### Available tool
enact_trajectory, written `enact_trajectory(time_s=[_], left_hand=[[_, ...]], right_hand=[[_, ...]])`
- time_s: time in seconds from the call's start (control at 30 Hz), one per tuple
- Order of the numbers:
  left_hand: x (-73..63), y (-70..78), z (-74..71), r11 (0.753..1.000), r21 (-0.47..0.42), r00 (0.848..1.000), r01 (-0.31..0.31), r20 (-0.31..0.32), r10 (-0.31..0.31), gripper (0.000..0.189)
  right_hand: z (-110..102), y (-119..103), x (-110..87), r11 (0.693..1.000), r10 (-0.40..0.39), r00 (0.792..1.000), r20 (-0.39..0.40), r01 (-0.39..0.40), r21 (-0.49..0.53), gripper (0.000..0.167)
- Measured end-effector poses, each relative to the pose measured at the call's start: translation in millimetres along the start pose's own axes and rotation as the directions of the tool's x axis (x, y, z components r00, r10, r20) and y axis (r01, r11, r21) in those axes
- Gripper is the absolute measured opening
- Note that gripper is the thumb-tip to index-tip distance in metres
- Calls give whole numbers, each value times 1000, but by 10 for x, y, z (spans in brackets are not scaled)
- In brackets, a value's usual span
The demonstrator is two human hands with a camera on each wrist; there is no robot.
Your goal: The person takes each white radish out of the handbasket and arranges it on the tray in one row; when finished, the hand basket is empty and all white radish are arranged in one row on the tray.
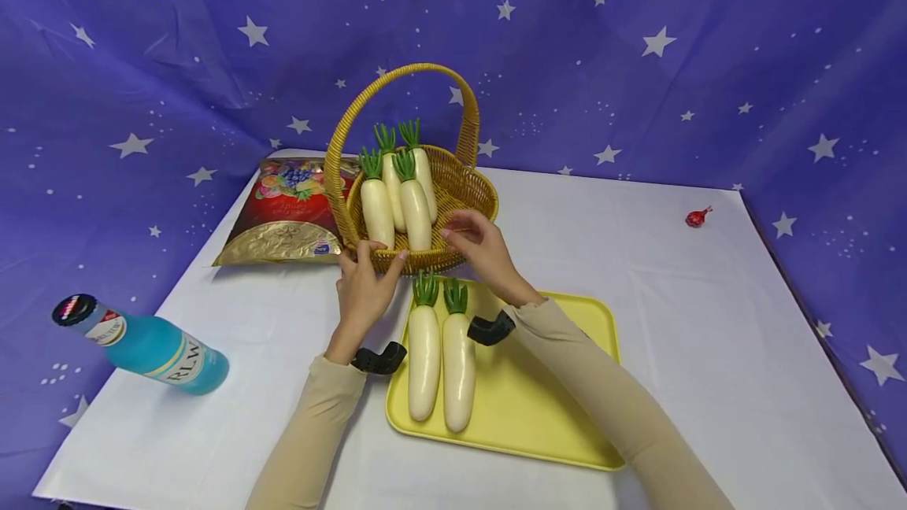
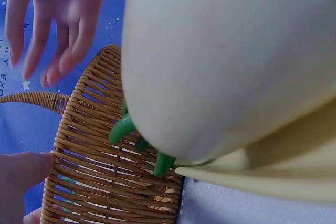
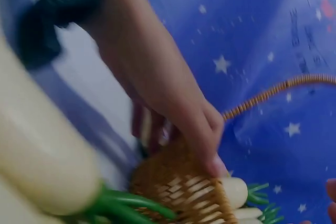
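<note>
My left hand point(image 1: 363, 290) grips the front left rim of a wicker basket point(image 1: 460, 189), thumb on the near side; the left wrist view shows that thumb point(image 2: 29, 170) against the weave. Several white radishes point(image 1: 416, 215) with green tops stand leaning in the basket's left half. Over the right front rim is my right hand point(image 1: 489, 254), its fingers loosely bent with nothing between them. Below the basket, a yellow tray point(image 1: 546, 400) bears two more radishes, a left one point(image 1: 423, 360) and a right one point(image 1: 459, 372), tops toward the basket.
A red and gold candy bag point(image 1: 283, 211) lies left of the basket, partly behind its handle. Nearer on the left is a blue bottle point(image 1: 170, 356). One small red wrapped candy point(image 1: 697, 217) sits far right on the white tablecloth point(image 1: 708, 337). A starry purple cloth point(image 1: 567, 61) hangs behind.
</note>
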State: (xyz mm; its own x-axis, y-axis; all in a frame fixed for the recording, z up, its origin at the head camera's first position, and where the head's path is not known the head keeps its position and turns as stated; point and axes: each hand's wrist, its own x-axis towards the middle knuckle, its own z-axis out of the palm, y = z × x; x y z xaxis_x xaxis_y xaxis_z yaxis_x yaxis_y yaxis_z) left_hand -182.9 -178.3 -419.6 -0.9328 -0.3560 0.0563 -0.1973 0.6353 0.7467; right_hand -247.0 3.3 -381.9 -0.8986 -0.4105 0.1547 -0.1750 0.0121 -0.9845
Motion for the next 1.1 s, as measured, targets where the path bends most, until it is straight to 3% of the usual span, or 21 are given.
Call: enact_trajectory(time_s=[0.27, 0.4, 0.5, 0.6, 0.7, 0.77, 0.83, 0.97, 1.1], left_hand=[[-4, 5, 4, 1000, 4, 1000, 0, -13, 0, 52], [-3, 5, 2, 1000, 2, 1000, -3, -8, 3, 52], [1, 2, 3, 1000, 0, 1000, -4, -2, 4, 52], [1, 1, 3, 1000, 2, 1000, 0, 1, 0, 52], [-1, -1, 6, 1000, 6, 1000, 0, 2, 0, 52], [-5, -4, 10, 1000, 6, 1000, -2, 2, 2, 51], [-9, -6, 13, 1000, 7, 1000, -2, 1, 2, 51], [-10, -8, 13, 1000, 4, 1000, -4, -1, 4, 51], [-4, -4, 5, 1000, 3, 1000, -4, -6, 4, 52]], right_hand=[[80, 56, 524, 997, 73, 988, -135, -76, -21, 40], [117, 89, 650, 980, 142, 984, -106, -155, -128, 49], [119, 102, 732, 955, 201, 979, -39, -205, -216, 61], [96, 98, 799, 920, 307, 949, 75, -276, -278, 76], [72, 82, 840, 881, 403, 897, 183, -327, -341, 87], [64, 82, 857, 863, 442, 870, 217, -347, -368, 91], [70, 87, 863, 848, 458, 861, 222, -348, -399, 94], [100, 98, 852, 825, 442, 876, 193, -313, -471, 95], [136, 119, 858, 834, 380, 905, 192, -245, -493, 91]])
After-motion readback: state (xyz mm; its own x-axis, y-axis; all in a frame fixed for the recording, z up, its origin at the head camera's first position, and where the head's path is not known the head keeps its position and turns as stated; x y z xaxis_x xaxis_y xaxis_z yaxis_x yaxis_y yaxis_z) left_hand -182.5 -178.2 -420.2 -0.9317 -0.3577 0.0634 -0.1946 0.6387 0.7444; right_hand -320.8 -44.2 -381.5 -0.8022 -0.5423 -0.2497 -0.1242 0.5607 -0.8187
